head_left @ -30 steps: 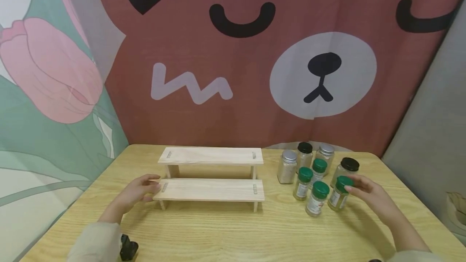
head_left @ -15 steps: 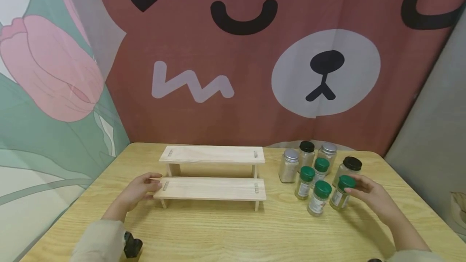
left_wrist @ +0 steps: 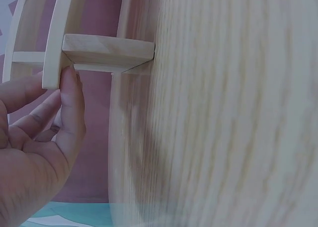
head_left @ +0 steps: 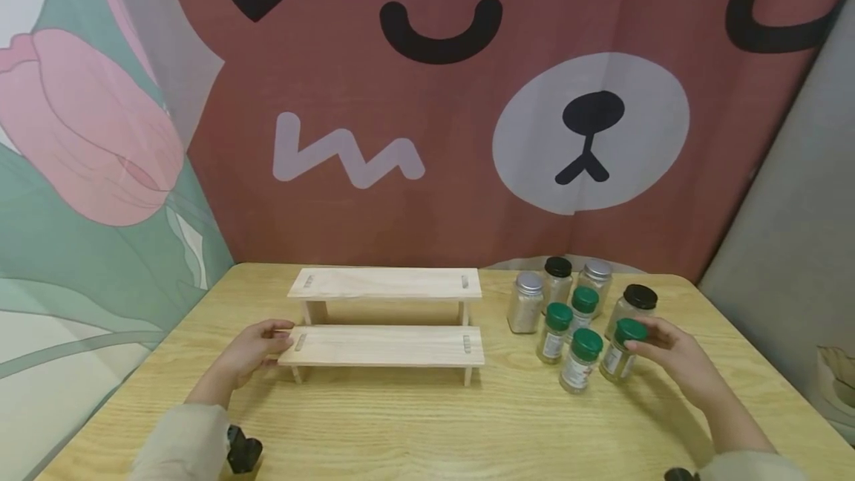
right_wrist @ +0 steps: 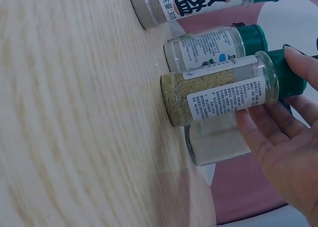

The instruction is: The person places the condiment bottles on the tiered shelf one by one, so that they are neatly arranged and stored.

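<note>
My left hand (head_left: 246, 355) pinches the left end of the lower board of a two-step wooden shelf rack (head_left: 384, 346). In the left wrist view, thumb and fingers lie on opposite faces of the board end, beside a leg (left_wrist: 109, 47). My right hand (head_left: 681, 366) holds a green-capped spice jar (head_left: 618, 362). In the right wrist view, the thumb is on the green cap (right_wrist: 287, 74) and fingers are against the jar's far side. This jar has white labels and greenish-brown granules inside; it stands upright with its base at the table.
Close by stand more green-capped jars (head_left: 577, 371), silver-capped jars (head_left: 525, 310) and black-capped jars (head_left: 631, 304), several in all. All are on a light wood table (head_left: 401, 429), right of the rack. Behind hangs a curtain (head_left: 374, 221) with a bear print.
The head view has shifted slightly. My right thumb has come a little further across the front of the green cap. The left hand stays at the rack's end.
</note>
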`<move>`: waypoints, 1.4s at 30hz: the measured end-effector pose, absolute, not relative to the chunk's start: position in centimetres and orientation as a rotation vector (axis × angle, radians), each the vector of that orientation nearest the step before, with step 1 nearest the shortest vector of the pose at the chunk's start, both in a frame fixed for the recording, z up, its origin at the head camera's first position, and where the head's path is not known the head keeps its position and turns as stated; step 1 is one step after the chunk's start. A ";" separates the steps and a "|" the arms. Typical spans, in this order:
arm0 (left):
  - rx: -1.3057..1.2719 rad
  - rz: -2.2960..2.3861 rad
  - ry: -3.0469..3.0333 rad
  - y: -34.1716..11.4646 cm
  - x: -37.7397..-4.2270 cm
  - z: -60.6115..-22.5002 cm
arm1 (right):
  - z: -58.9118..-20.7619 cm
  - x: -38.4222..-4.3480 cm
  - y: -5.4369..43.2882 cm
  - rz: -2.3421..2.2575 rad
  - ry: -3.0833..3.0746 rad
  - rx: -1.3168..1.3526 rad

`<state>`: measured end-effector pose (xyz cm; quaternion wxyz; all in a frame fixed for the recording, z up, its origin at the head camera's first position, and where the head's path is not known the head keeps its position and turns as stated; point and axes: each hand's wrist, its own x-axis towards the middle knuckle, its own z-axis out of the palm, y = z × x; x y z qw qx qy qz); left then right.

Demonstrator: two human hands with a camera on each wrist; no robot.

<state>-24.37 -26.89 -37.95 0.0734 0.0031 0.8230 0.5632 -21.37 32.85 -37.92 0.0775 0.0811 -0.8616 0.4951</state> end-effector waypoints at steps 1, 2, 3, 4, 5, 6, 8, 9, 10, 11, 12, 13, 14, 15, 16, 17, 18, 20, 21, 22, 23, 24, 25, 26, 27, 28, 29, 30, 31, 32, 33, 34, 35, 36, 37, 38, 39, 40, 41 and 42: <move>0.009 1.699 2.465 -26.9 -24.5 -37.9 | -37.9 -21.4 32.8 1.478 -2.579 0.239; 0.015 1.701 2.461 -26.9 -24.5 -37.9 | -37.9 -21.4 32.8 1.472 -2.577 0.236; 0.017 1.704 2.458 -26.9 -24.6 -37.9 | -37.8 -21.3 32.8 1.467 -2.573 0.235; 0.019 1.707 2.456 -26.9 -24.7 -37.9 | -37.8 -21.3 32.9 1.458 -2.572 0.233; 0.021 1.711 2.454 -26.9 -24.8 -37.9 | -37.7 -21.3 32.9 1.452 -2.567 0.233; 0.024 1.716 2.451 -26.9 -24.8 -37.8 | -37.6 -21.3 32.9 1.451 -2.560 0.235; 0.030 1.726 2.446 -27.0 -24.9 -37.8 | -37.4 -21.3 33.0 1.440 -2.550 0.235; 0.031 1.736 2.442 -27.0 -25.0 -37.8 | -37.3 -21.3 33.1 1.435 -2.544 0.235; 0.032 1.745 2.439 -27.0 -25.0 -37.8 | -37.2 -21.3 33.1 1.432 -2.541 0.236; 0.036 1.749 2.439 -27.1 -25.0 -37.8 | -37.0 -21.3 33.2 1.436 -2.536 0.237; 0.037 1.751 2.440 -27.1 -25.0 -37.9 | -36.9 -21.3 33.2 1.439 -2.533 0.239; 0.038 1.752 2.439 -27.2 -25.0 -37.9 | -36.8 -21.2 33.2 1.443 -2.534 0.240; 0.034 1.753 2.440 -27.2 -25.0 -37.9 | -36.6 -21.2 33.3 1.448 -2.533 0.244; 0.027 1.753 2.441 -27.3 -25.0 -37.9 | -36.5 -21.2 33.3 1.447 -2.532 0.248; 0.018 1.753 2.441 -27.3 -25.0 -37.8 | -36.3 -21.2 33.3 1.446 -2.530 0.254; 0.022 1.748 2.444 -27.3 -25.0 -37.8 | -36.1 -21.2 33.3 1.445 -2.524 0.258; 0.018 1.754 2.440 -27.3 -25.1 -37.8 | -35.9 -21.2 33.3 1.435 -2.520 0.262; 0.020 1.759 2.439 -27.2 -25.4 -37.6 | -35.4 -21.1 33.4 1.411 -2.509 0.272; 0.026 1.754 2.443 -27.2 -25.5 -37.6 | -35.1 -21.1 33.4 1.396 -2.503 0.281; 0.033 1.750 2.448 -27.2 -25.6 -37.5 | -34.8 -21.1 33.3 1.386 -2.499 0.283; 0.042 1.741 2.455 -27.1 -25.8 -37.4 | -34.5 -21.1 33.3 1.374 -2.495 0.288; 0.039 1.737 2.459 -27.1 -25.9 -37.3 | -34.2 -21.1 33.3 1.368 -2.490 0.300; 0.043 1.728 2.465 -27.1 -26.0 -37.2 | -33.9 -21.1 33.2 1.372 -2.479 0.316; 0.042 1.721 2.467 -27.1 -26.0 -37.1 | -33.6 -21.0 33.2 1.363 -2.474 0.323; 0.046 1.716 2.466 -27.0 -26.0 -37.0 | -33.3 -21.0 33.1 1.358 -2.468 0.328; 0.046 1.720 2.461 -27.0 -26.1 -37.0 | -33.0 -20.9 33.0 1.355 -2.460 0.335; 0.048 1.718 2.458 -27.0 -26.1 -37.0 | -32.7 -20.8 32.9 1.350 -2.456 0.341; 0.051 1.722 2.451 -27.0 -26.1 -37.0 | -32.4 -20.8 32.8 1.356 -2.448 0.351; 0.049 1.723 2.448 -27.0 -26.0 -37.0 | -32.2 -20.7 32.7 1.370 -2.440 0.363; 0.045 1.726 2.445 -27.0 -25.9 -37.1 | -31.9 -20.6 32.5 1.377 -2.437 0.376; 0.048 1.733 2.441 -27.0 -25.8 -37.2 | -31.7 -20.6 32.3 1.398 -2.424 0.400; 0.056 1.739 2.435 -27.0 -25.7 -37.3 | -31.6 -20.5 32.1 1.416 -2.414 0.420; 0.065 1.745 2.425 -27.0 -25.5 -37.5 | -31.4 -20.4 31.9 1.431 -2.408 0.431; 0.075 1.752 2.410 -27.1 -25.3 -37.7 | -31.3 -20.3 31.6 1.461 -2.392 0.452; 0.078 1.762 2.393 -27.1 -25.1 -37.9 | -31.2 -20.2 31.4 1.480 -2.381 0.467; 0.090 1.776 2.371 -27.2 -25.0 -38.1 | -31.1 -20.1 31.1 1.486 -2.375 0.475; 0.105 1.787 2.347 -27.3 -24.9 -38.3 | -31.0 -20.0 30.8 1.494 -2.370 0.478; 0.116 1.792 2.330 -27.4 -24.8 -38.5 | -30.9 -20.0 30.5 1.498 -2.367 0.480; 0.124 1.799 2.313 -27.5 -24.8 -38.6 | -30.8 -20.1 30.2 1.511 -2.357 0.494; 0.134 1.802 2.302 -27.5 -24.8 -38.7 | -30.7 -20.2 29.9 1.525 -2.344 0.514</move>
